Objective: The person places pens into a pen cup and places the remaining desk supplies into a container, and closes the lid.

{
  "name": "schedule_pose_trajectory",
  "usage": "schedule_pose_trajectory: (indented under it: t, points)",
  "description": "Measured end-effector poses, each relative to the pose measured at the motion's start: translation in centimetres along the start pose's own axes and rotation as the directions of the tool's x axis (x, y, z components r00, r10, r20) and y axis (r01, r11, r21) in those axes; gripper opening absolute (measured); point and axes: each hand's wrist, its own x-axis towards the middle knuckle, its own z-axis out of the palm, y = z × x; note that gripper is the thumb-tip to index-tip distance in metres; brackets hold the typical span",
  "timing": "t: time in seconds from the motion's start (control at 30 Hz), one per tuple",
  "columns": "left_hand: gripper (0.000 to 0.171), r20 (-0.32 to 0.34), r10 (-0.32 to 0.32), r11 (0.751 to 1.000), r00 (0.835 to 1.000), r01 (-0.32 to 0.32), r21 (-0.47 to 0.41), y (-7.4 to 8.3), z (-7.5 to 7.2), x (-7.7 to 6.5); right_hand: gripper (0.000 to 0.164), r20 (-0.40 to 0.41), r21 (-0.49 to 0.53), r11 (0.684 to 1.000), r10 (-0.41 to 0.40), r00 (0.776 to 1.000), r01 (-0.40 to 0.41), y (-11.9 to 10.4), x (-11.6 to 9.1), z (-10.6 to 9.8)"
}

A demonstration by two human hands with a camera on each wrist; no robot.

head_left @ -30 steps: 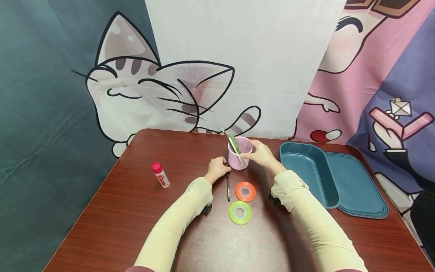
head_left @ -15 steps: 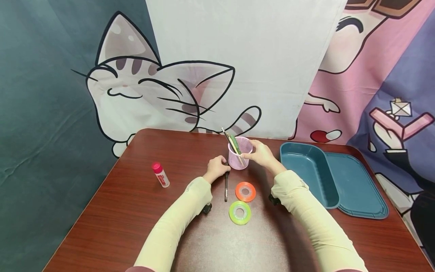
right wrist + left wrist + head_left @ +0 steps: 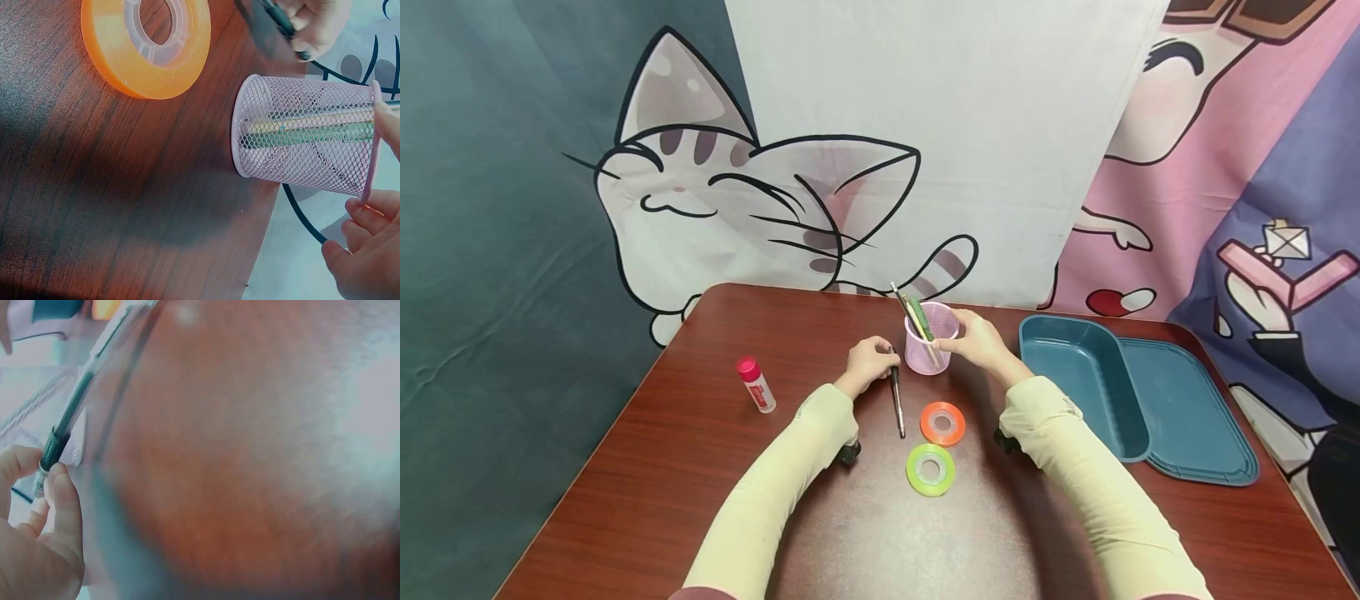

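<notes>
Your left hand's (image 3: 868,362) fingertips pinch the pen (image 3: 898,407) near its twelve-o'clock end; your right hand (image 3: 982,344) grips the cup (image 3: 306,165) at three o'clock: brace it against tipping.

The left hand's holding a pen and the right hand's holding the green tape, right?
Not quite: the right hand holds the pink mesh cup, not the green tape, as the head view shows. The left hand does hold a pen.
</notes>
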Motion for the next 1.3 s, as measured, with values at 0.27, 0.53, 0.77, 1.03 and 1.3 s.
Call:
schedule_pose_trajectory:
  t: [0.27,0.53,0.77,1.03,1.3]
  points:
    - [0.035,0.064,-0.058,0.963,0.996,0.072,-0.259,0.9,-2.1,1.1,0.074,0.0,-0.003,1.0,-0.005,1.0,0.005,0.1,0.1,0.0]
    - [0.032,0.06,-0.082,0.905,0.995,0.1,-0.413,2.5,-4.5,1.7,0.073,0.005,0.004,1.0,0.0,1.0,0.0,0.1,0.1,0.0]
    - [0.033,0.013,-0.05,0.848,0.999,0.05,-0.528,4.2,-5.9,1.7,0.073,0.0,0.0,1.0,-0.01,1.0,0.01,0.1,0.1,0.1]
    - [0.032,-0.045,-0.025,0.793,0.999,-0.008,-0.609,5.6,-7.0,1.8,0.073,0.002,0.009,1.0,-0.005,1.0,0.005,0.0,0.0,0.0]
    - [0.03,-0.161,0.027,0.723,0.987,-0.13,-0.678,6.7,-7.6,1.9,0.074,0.001,-0.004,1.0,-0.004,1.0,0.004,0.1,0.1,0.1]
